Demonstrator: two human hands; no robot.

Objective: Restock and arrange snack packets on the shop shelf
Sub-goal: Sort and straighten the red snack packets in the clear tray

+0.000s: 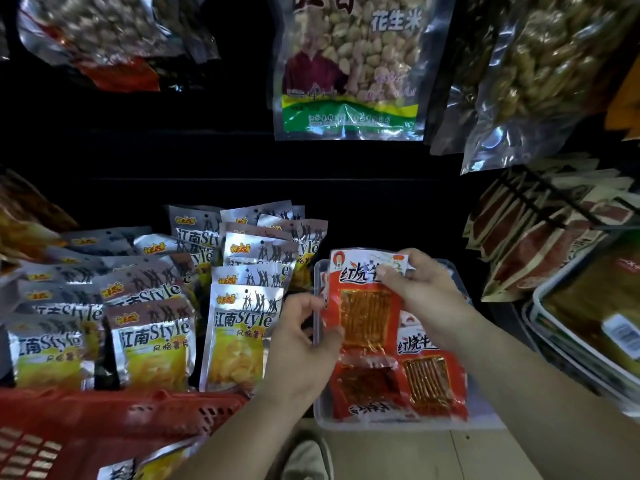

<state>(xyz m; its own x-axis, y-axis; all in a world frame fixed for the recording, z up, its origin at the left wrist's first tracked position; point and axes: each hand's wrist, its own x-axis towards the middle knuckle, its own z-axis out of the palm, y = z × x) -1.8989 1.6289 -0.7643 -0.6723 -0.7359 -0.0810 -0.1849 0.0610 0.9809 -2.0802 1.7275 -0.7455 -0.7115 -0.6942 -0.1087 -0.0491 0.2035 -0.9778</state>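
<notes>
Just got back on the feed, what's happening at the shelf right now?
A person holds one red packet in both hands: the left hand pinches its left edge, the right hand its top. It is held over a clear tray containing more red packets. Silver packets stand in rows to the left, behind a red basket.

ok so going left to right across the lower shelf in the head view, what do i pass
silver chip packets → left hand → red packet, held by both hands → right hand → brown packets → stacked trays at the far right
</notes>
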